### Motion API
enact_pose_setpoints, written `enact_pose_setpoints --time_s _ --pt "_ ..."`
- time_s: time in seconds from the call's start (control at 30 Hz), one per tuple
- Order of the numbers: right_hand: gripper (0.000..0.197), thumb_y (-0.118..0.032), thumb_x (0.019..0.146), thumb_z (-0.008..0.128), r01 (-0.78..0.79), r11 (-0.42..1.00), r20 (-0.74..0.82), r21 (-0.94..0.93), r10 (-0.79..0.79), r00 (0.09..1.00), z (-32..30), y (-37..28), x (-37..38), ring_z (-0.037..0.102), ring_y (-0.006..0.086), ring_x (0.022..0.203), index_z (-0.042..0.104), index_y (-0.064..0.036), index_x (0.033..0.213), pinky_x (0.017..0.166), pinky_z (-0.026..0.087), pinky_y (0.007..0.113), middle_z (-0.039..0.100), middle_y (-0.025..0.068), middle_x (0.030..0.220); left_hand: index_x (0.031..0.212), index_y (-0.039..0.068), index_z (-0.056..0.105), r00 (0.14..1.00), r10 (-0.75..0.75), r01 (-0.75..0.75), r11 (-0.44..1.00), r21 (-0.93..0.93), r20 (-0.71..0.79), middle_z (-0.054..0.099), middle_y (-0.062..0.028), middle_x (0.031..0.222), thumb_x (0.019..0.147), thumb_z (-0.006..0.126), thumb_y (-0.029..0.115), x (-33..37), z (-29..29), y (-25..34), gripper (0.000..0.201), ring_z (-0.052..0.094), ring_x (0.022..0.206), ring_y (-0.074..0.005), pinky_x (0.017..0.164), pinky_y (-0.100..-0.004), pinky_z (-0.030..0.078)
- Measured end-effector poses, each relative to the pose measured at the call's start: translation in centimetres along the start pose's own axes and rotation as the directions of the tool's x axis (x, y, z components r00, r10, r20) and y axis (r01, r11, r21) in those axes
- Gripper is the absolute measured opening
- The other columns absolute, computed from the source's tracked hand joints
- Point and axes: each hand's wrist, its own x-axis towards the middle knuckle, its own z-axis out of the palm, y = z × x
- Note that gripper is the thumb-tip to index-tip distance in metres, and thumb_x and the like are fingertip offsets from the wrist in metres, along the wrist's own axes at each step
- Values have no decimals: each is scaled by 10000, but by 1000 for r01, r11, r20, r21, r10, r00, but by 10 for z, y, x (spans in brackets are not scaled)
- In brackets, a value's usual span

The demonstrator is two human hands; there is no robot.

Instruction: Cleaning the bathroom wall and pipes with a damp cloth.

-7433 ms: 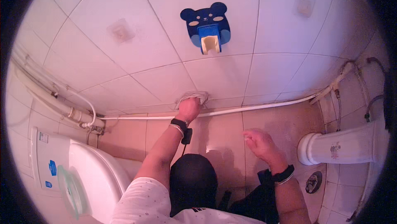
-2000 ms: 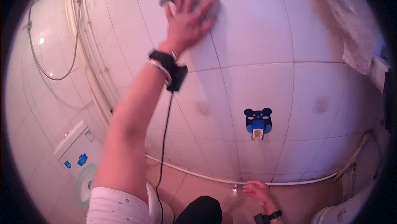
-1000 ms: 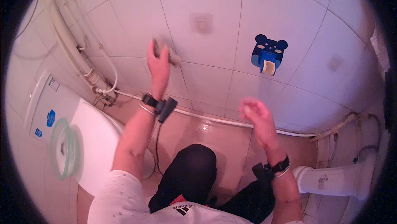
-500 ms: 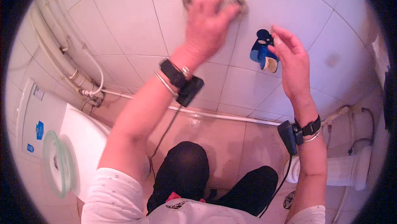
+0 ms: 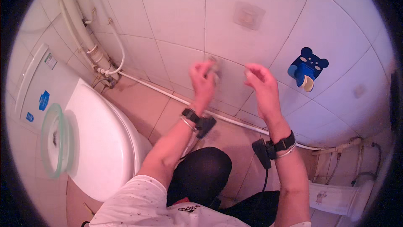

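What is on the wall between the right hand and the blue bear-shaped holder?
Nothing: in the head view, only bare white wall tile lies between the right hand and the blue bear-shaped holder.

The left hand (image 5: 202,78) is pressing a grey cloth (image 5: 213,64) against the tiled wall (image 5: 176,13). The right hand (image 5: 260,82) is hovering open just beside it. A blue bear-shaped holder (image 5: 307,67) is hanging to the right, and a white toilet (image 5: 98,141) is sitting at lower left.
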Motion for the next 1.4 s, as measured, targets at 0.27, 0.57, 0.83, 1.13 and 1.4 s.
enact_pose_setpoints --time_s 0.27,0.57,0.83,1.13,1.4 --pt "226 -102 845 538 275 961 112 29 -276 954 37 -43 31 527 116 939 573 -11 1049 792 442 261 576 46 1027 1152 -13 449 890 115 -79 992 99 -442 434 -169 1117 794 540 125 173 -71 27 395 365 1078 -314 936 -389 304" --pt "195 -88 842 537 -108 990 14 86 107 994 10 57 -9 536 117 922 583 -20 1019 771 451 262 582 47 1022 1108 -21 344 924 -244 251 968 -15 -295 368 -205 1080 816 520 124 2 12 -70 370 312 1033 -342 918 -422 261" --pt "381 -136 802 595 -290 949 139 -122 305 942 5 106 -17 507 143 985 503 -33 1157 795 454 284 525 62 1117 1079 -27 433 828 -560 527 774 -351 8 487 -118 1067 803 609 167 -39 16 -45 380 462 986 -194 858 -315 378" --pt "520 -145 763 639 74 997 196 -33 -67 978 41 40 15 511 186 1036 443 -53 1236 823 443 302 511 118 1184 1055 1 463 913 193 -244 964 -103 -360 411 -125 1064 785 607 105 116 -35 52 323 439 954 -237 825 -327 384" --pt "257 -129 841 558 -281 950 82 138 272 959 -2 116 -5 534 107 902 546 -32 1079 762 465 273 563 33 1009 1033 43 429 949 274 -258 959 117 -154 412 -160 1027 727 573 26 15 34 -6 339 380 1001 -305 850 -389 351"
